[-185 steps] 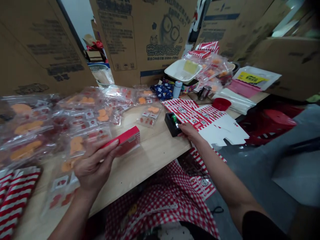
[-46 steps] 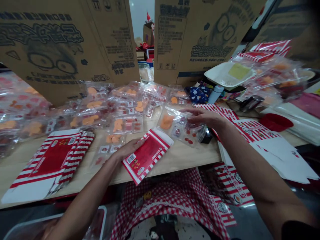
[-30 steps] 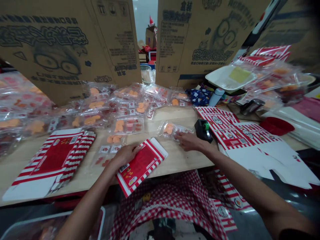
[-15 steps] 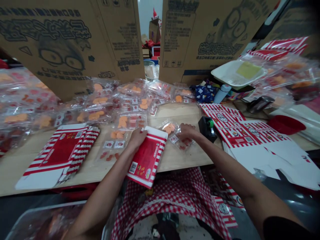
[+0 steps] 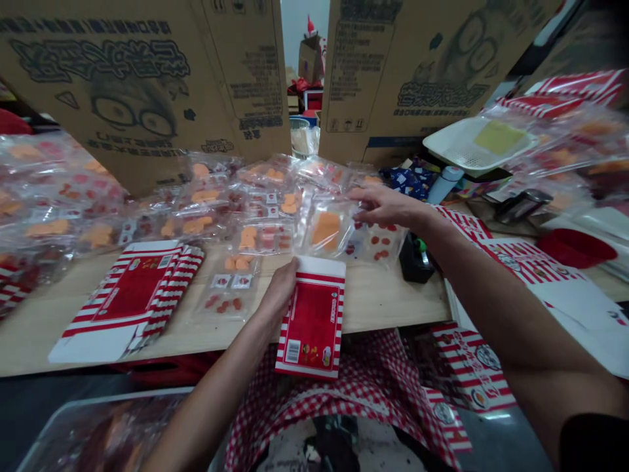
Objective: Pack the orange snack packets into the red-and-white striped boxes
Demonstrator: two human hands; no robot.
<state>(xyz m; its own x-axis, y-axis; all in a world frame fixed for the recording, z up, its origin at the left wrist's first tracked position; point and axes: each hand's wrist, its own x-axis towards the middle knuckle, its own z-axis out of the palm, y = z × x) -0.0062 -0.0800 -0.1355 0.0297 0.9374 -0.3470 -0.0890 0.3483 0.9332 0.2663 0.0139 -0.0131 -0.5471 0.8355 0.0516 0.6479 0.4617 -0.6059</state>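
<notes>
My left hand (image 5: 282, 288) is closed on the upper left edge of a red-and-white striped carton (image 5: 314, 321), which hangs at the table's front edge above my lap. My right hand (image 5: 381, 204) is farther back, its thumb and fingers closed at the top of a clear plastic packet (image 5: 327, 231). Orange pieces show in the packet's left part and small red-brown pieces in its right part. Another packet (image 5: 227, 288), with orange pieces, small white sachets and red-brown pieces, lies flat left of the carton.
A stack of striped cartons (image 5: 132, 282) lies on the left, with heaped packets (image 5: 196, 203) behind. Tall cardboard boxes (image 5: 147, 78) wall the back. A black tape dispenser (image 5: 415, 259), a red bowl (image 5: 576, 248), a white basket (image 5: 479, 144) and flat printed cartons (image 5: 555, 288) are on the right.
My right hand has moved back and up from the table, and the packet there is now spread out and raised. The carton in my left hand has turned more upright and shifted slightly right.
</notes>
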